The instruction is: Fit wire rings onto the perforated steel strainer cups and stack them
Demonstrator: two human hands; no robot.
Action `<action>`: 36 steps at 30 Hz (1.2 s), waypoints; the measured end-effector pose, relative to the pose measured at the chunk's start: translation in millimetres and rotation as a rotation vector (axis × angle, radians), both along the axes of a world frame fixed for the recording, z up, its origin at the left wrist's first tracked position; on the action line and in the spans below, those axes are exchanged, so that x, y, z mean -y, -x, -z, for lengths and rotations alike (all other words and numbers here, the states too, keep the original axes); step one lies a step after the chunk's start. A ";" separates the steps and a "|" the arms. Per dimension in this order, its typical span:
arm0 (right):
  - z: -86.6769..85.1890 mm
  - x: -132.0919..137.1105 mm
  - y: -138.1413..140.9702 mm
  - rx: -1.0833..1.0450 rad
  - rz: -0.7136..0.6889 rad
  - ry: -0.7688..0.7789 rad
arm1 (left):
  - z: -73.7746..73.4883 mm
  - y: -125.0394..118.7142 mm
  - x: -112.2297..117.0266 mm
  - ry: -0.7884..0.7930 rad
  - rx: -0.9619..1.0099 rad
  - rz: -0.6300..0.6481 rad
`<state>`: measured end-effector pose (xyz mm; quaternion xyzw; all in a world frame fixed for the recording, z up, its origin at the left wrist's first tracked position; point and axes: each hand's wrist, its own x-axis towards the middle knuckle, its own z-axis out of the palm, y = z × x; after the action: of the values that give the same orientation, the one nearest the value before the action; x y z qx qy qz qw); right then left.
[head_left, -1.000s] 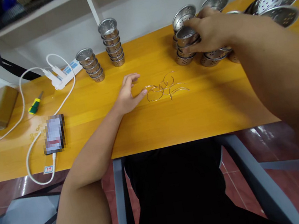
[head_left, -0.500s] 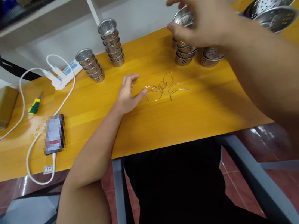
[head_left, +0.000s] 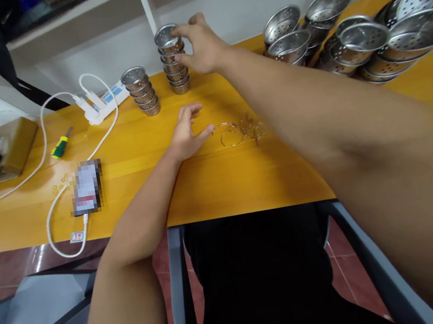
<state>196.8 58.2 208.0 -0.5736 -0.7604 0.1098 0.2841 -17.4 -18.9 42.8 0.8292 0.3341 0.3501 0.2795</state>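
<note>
My right hand (head_left: 201, 44) reaches across to the taller stack of perforated metal cups (head_left: 178, 75). Its thumb and index finger are apart at the right side of the top cup (head_left: 164, 40), overlapping its rim; a firm grip does not show. My left hand (head_left: 187, 133) rests on the wooden table, fingers loosely curved and apart, holding nothing. Just beyond its thumb tip lie several thin curved metal wires (head_left: 233, 136), partly covered by my right forearm. A shorter stack of the same cups (head_left: 144, 94) stands to the left of the taller one.
More stacked perforated cups (head_left: 362, 43) crowd the right end of the table (head_left: 220, 183). On the left are a power strip (head_left: 108, 102) with white cables, a screwdriver (head_left: 61, 145), a charging phone (head_left: 87, 188) and a cardboard box (head_left: 21, 149). A wall stands behind.
My right hand has moved left from over the right-hand cups to the taller stack. My left hand stays beside the wires. The view has shifted slightly.
</note>
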 end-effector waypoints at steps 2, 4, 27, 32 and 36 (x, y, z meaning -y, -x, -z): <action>-0.7 -3.3 8.9 0.018 0.039 0.018 | -0.5 0.6 0.0 0.007 0.001 -0.008; -1.6 -2.3 15.2 0.039 0.085 0.025 | 0.9 1.2 -1.3 0.006 0.010 -0.009; 12.4 5.7 -3.5 -0.055 0.143 -0.040 | 7.6 5.9 -14.2 0.084 0.064 -0.092; 13.5 7.6 -0.7 -0.032 0.098 -0.040 | 11.5 6.6 -17.8 0.082 0.064 -0.094; 15.6 6.0 3.4 -0.038 0.103 -0.021 | 10.8 7.2 -17.7 0.076 0.075 -0.109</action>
<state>193.4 52.2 192.5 -0.6066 -0.7257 0.0977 0.3098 -24.6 -1.2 31.9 0.7849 0.3812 0.3828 0.3035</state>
